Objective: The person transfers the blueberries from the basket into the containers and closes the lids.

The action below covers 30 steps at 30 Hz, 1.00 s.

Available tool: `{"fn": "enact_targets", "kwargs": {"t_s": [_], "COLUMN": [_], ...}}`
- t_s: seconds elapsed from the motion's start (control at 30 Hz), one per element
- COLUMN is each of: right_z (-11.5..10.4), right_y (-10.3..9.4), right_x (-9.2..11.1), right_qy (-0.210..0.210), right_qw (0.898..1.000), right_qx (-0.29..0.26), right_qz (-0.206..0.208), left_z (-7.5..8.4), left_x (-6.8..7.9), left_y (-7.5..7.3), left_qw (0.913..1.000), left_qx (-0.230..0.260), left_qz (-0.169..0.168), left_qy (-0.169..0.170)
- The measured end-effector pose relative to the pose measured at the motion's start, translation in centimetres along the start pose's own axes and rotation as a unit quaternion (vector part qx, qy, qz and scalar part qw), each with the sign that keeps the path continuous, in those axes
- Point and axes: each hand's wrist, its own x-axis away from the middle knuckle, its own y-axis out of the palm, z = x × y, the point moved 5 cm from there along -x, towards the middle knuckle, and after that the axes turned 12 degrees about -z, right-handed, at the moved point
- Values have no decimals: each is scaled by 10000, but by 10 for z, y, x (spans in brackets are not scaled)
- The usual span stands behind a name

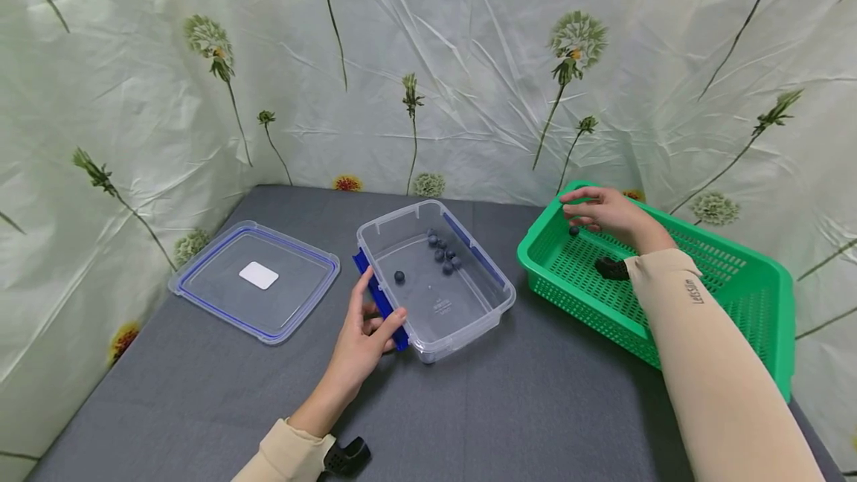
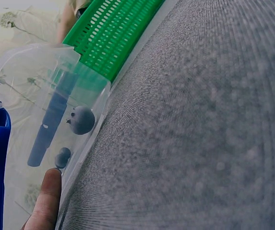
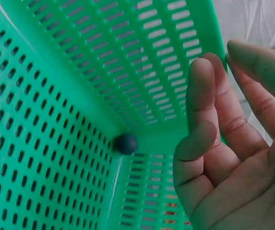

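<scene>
A clear plastic food container (image 1: 435, 307) with blue side latches stands mid-table, several blueberries (image 1: 440, 254) on its floor. My left hand (image 1: 358, 348) grips its near left side, thumb across the blue latch (image 1: 379, 296) and fingers against the outer wall. One fingertip (image 2: 51, 184) shows by the wall in the left wrist view. To the right, my right hand (image 1: 609, 216) hangs over the far left part of a green basket (image 1: 569, 303), fingers loosely bent around nothing. A single blueberry (image 3: 126, 143) lies in the basket's corner, a little away from that hand.
The container's clear lid (image 1: 217, 296), with a blue seal and a white label, lies flat on the left of the grey cloth (image 1: 469, 407). Behind the table hangs a pale curtain (image 1: 482, 117) printed with dandelions.
</scene>
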Motion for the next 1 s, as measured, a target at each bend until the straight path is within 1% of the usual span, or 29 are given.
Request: {"fn": "enact_targets", "kwargs": {"t_s": [0.1, 0.2, 0.33, 0.53, 0.67, 0.87, 1.0], "right_z": [7, 14, 26, 42, 45, 46, 48], "right_y": [-3, -5, -6, -4, -3, 0, -1], "right_x": [1, 1, 1, 1, -2, -4, -4], "right_qy": [50, 210, 451, 742, 867, 994, 966], "right_qw": [10000, 9997, 9984, 9933, 9906, 9875, 9882], "right_qx": [6, 84, 343, 876, 1022, 1075, 1064], "right_qz": [18, 35, 5, -156, -287, -580, -527], "left_z": [0, 0, 0, -1, 0, -1, -1], "left_x": [0, 1, 1, 1, 0, -1, -1], "left_y": [0, -1, 0, 0, -1, -2, -2], "left_qw": [10000, 10000, 10000, 10000, 10000, 9999, 9999], "left_qx": [-30, -31, -8, -29, -64, -120, -132], "left_qz": [17, 25, 8, 23, 40, 25, 16], "left_qy": [-22, -30, -15, -40, -51, -68, -51]}}
